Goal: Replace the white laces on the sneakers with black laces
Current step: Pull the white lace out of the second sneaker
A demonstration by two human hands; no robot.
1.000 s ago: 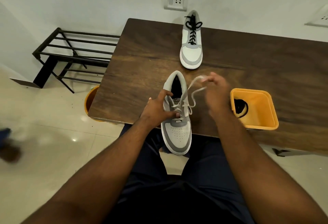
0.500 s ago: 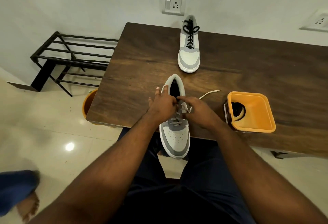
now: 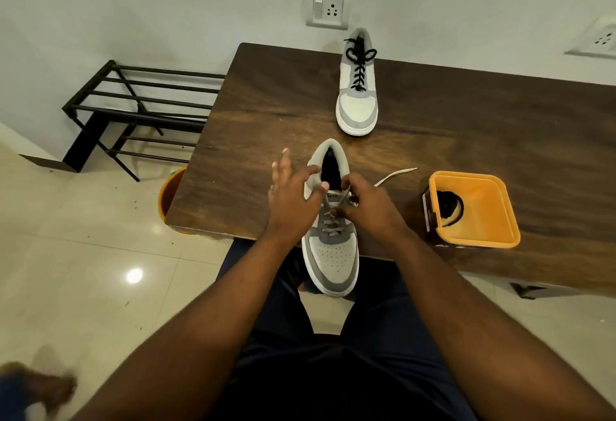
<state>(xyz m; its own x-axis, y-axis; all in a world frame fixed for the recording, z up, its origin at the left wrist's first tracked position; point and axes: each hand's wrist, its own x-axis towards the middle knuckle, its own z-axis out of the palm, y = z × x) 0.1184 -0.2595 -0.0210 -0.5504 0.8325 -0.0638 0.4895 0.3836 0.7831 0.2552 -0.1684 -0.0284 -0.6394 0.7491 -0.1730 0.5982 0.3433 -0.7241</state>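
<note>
1. Near sneaker [image 3: 331,254]: grey and white low-top, at lower centre of the frame, lying at the near edge of the dark wooden tabletop [image 3: 466,127] with its perforated toe overhanging the edge toward the person's lap. Heel collar points to the upper part of the frame; the dark interior is visible.
2. White lace [image 3: 395,176]: threaded through the lower eyelets of the near sneaker; one free end lies on the tabletop to the right of the shoe, its tip pointing toward the orange container.
3. Left hand [image 3: 291,200]: rests against the left side of the near sneaker's collar. The thumb touches the collar edge; the fingers are spread and mostly straight, two raised off the shoe. It grips nothing.
4. Right hand [image 3: 368,209]: over the upper eyelets, fingers curled and pinching the white lace just above the tongue.
5. Far sneaker [image 3: 357,100]: same grey and white pattern, upright at upper centre on the tabletop, well apart from the near one, toe toward the camera. It carries a black lace [image 3: 360,60], fully threaded and tied in a bow at the top.
6. Orange container [image 3: 475,209]: square, open-topped, at right of the frame on the tabletop near its front edge. A dark coiled item lies inside; what it is cannot be told.
7. Surroundings: black metal rack [image 3: 133,110] at upper left on the tiled floor; wall socket [image 3: 328,7] at upper centre.
</note>
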